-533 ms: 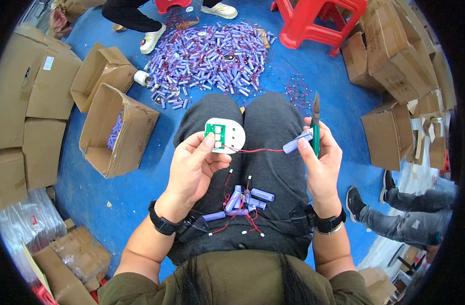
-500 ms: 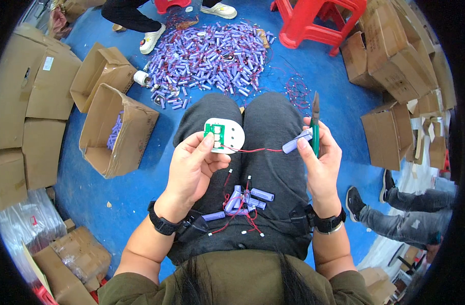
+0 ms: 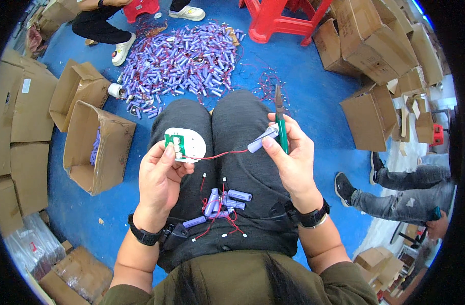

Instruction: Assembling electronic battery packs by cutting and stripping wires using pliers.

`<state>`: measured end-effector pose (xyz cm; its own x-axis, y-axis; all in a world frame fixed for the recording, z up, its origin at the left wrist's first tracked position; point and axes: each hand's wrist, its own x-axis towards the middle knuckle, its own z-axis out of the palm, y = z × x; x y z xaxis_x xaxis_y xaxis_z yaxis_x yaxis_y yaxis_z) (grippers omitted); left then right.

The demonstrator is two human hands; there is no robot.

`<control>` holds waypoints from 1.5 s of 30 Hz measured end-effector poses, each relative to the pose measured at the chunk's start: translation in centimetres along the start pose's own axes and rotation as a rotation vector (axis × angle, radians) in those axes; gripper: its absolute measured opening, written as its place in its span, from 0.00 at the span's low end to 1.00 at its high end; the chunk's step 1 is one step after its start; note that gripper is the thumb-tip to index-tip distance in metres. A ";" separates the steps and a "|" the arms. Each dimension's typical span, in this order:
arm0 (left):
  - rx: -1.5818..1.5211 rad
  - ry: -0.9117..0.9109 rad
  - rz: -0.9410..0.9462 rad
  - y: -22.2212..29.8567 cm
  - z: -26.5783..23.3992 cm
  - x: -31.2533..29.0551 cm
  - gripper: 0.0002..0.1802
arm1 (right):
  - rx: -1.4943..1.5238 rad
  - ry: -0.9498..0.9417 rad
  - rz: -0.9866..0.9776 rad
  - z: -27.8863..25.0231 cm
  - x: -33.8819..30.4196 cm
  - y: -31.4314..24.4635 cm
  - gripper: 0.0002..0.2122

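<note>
My left hand (image 3: 160, 170) pinches a rounded white plate (image 3: 195, 146) with a green circuit board (image 3: 175, 145) on it, thumb pressed on the board. A red wire (image 3: 225, 153) runs from the board to a purple cylindrical battery (image 3: 260, 142). That battery lies between the thumb and fingers of my right hand (image 3: 296, 160), which also grips green-handled pliers (image 3: 281, 129), jaws pointing up. Several more purple batteries (image 3: 240, 195) with red wires and small white connectors rest on my lap between the thighs.
A large pile of purple batteries (image 3: 181, 61) covers the floor ahead. Cardboard boxes (image 3: 103, 147) stand on the left, one holding batteries; more boxes (image 3: 372, 114) are at right. A red stool (image 3: 288, 23) stands far right. Another person's legs (image 3: 390, 198) show at right, and another's shoe (image 3: 123, 50) beside the pile.
The whole view has shifted, so lap, pile and boxes sit farther left. Both hands keep their holds, with the wire still joining board and battery.
</note>
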<state>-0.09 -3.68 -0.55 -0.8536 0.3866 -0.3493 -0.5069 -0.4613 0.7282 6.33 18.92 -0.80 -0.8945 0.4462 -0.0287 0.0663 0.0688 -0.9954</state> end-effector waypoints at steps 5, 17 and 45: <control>0.024 -0.007 0.015 0.0 0.2 0.0 0.10 | -0.048 0.004 -0.029 0.0 0.0 -0.4 0.09; 0.014 -0.024 -0.021 0.2 0.4 0.5 0.09 | -0.080 0.031 -0.024 -0.6 0.6 0.2 0.09; 1.037 -0.317 0.139 6.4 4.8 1.2 0.15 | -0.159 -0.316 -0.399 2.1 1.5 -4.0 0.11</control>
<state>-3.80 -2.36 6.49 -0.7503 0.6398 -0.1664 0.0660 0.3228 0.9442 3.76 17.48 2.96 -0.9519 0.0686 0.2987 -0.2620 0.3237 -0.9092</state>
